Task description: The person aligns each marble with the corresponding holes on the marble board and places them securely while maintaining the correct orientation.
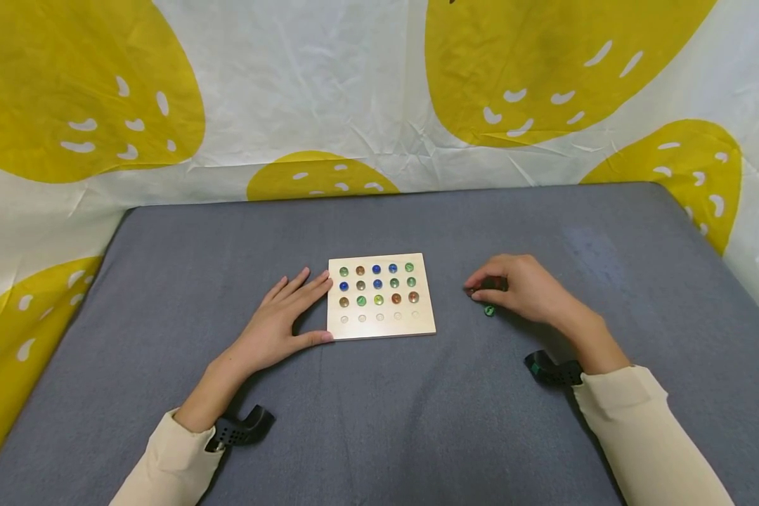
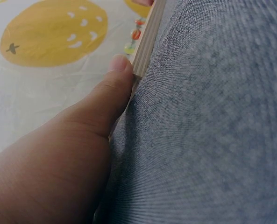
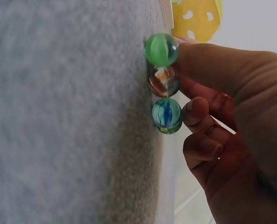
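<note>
- Left hand: lies flat on the grey table, fingers straight, thumb tip pressed against the near left corner of the wooden marble board. It grips nothing.
- Right hand: rests on the table well right of the board, fingers curled over loose marbles; whether it grips one cannot be told.
- Right wrist view: a green marble, a brown marble and a blue-green marble sit in a row at the fingertips.
- Board: three rows filled with marbles, the nearest row bare.

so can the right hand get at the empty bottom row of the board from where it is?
Probably yes. The right hand sits beside the wooden board on bare cloth, nothing between them. The left hand only touches the board's left edge, leaving the empty row open.
</note>
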